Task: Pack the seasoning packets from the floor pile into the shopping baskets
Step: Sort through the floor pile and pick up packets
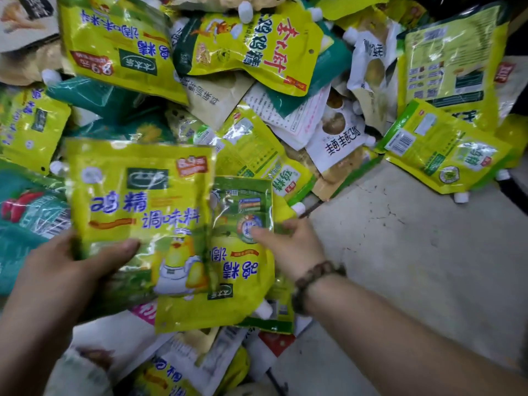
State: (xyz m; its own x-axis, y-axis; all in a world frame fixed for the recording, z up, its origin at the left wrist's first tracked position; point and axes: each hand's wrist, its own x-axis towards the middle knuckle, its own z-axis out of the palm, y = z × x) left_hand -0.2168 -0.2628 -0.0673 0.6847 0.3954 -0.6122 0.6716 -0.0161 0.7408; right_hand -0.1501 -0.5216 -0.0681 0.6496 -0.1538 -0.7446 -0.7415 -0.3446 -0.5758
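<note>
I see a heap of glossy, crinkled plastic pouches, the pile (257, 52), mostly yellow and green with some white and teal, several with white screw caps, lying on a grey cracked concrete floor (414, 238). My left hand (65, 261) comes in from the lower left and grips a large flat rectangular yellow packet (143, 195) by its near edge, thumb laid across the front. Its long axis runs away from me, logo end farthest. My right hand (294, 247), a brown bead bracelet (317, 277) on the wrist, reaches in from the right and pinches a smaller green-and-yellow packet (243, 212) at its side edge. That one also lies lengthwise away from me, logo end nearest, its left edge tucked behind the yellow one. Both are held just above the pile's near edge
</note>
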